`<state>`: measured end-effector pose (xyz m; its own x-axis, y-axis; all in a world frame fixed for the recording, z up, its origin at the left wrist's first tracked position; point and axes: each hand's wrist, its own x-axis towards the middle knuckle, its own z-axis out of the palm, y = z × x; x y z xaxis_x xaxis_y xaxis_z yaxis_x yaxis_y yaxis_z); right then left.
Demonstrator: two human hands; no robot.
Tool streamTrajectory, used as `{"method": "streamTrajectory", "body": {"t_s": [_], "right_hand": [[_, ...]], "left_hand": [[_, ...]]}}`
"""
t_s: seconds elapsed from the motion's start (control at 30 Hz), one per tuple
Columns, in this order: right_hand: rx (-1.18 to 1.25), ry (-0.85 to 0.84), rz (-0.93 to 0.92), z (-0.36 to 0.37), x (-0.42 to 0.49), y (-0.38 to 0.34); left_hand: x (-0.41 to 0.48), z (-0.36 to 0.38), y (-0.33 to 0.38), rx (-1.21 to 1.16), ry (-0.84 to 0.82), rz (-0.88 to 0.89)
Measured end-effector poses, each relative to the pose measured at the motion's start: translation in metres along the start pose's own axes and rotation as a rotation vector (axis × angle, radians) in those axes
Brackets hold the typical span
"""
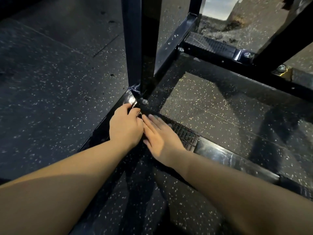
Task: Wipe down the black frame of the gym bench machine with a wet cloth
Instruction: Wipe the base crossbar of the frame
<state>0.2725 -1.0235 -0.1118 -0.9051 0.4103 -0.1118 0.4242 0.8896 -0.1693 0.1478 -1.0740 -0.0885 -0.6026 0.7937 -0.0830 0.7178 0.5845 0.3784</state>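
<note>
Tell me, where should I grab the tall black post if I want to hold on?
Probably grip the upright post partway up its bare square shaft, coming from the open floor side on the left. Bars and bolts crowd its right side and its base, where the left hand and right hand are. Wrap your fingers round its flat faces.

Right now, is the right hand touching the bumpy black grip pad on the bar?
Touching. The head view shows the right hand lying flat, fingers straight, on the grip pad.
</note>
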Motion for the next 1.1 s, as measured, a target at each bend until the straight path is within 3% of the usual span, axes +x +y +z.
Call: {"method": "streamTrajectory", "body": {"t_s": [0.07, 0.17, 0.27, 0.37, 0.47, 0.53, 0.67, 0.77, 0.9, 1.0, 1.1], "right_hand": [[-0.002, 0.010, -0.022, 0.003, -0.037, 0.025], [0.045, -0.022, 0.162, -0.005, -0.072, 0.062], [0.152, 0.028, 0.396, -0.011, -0.055, 0.056], [0.123, 0.129, 0.490, -0.008, -0.017, 0.030], [0.040, 0.095, 0.459, 0.000, 0.013, 0.009], [-0.070, 0.032, 0.337, 0.006, 0.025, -0.006], [0.033, -0.033, 0.135, 0.001, 0.022, -0.010], [-0.041, -0.075, 0.039, 0.000, -0.022, 0.019], [-0.086, -0.066, 0.034, 0.005, -0.121, 0.063], [-0.011, -0.085, 0.163, 0.001, -0.147, 0.086], [0.177, 0.012, 0.500, -0.004, -0.113, 0.078]], "left_hand": [[-0.003, 0.006, 0.005, 0.062, 0.025, -0.001], [-0.001, 0.013, 0.004, 0.120, 0.045, -0.012], [-0.001, 0.014, -0.001, 0.143, 0.070, 0.018], [-0.001, 0.014, -0.005, 0.103, 0.085, 0.029], [0.000, 0.014, -0.003, 0.050, 0.112, 0.023], [0.003, 0.011, -0.001, 0.003, 0.139, -0.020], [0.010, 0.007, 0.010, -0.104, 0.172, -0.102], [0.006, 0.012, 0.020, -0.120, 0.118, 0.001], [-0.006, 0.020, 0.032, -0.144, -0.077, 0.159], [-0.013, 0.021, 0.029, -0.154, -0.184, 0.159], [-0.018, 0.022, 0.022, -0.088, -0.226, 0.208]]}}
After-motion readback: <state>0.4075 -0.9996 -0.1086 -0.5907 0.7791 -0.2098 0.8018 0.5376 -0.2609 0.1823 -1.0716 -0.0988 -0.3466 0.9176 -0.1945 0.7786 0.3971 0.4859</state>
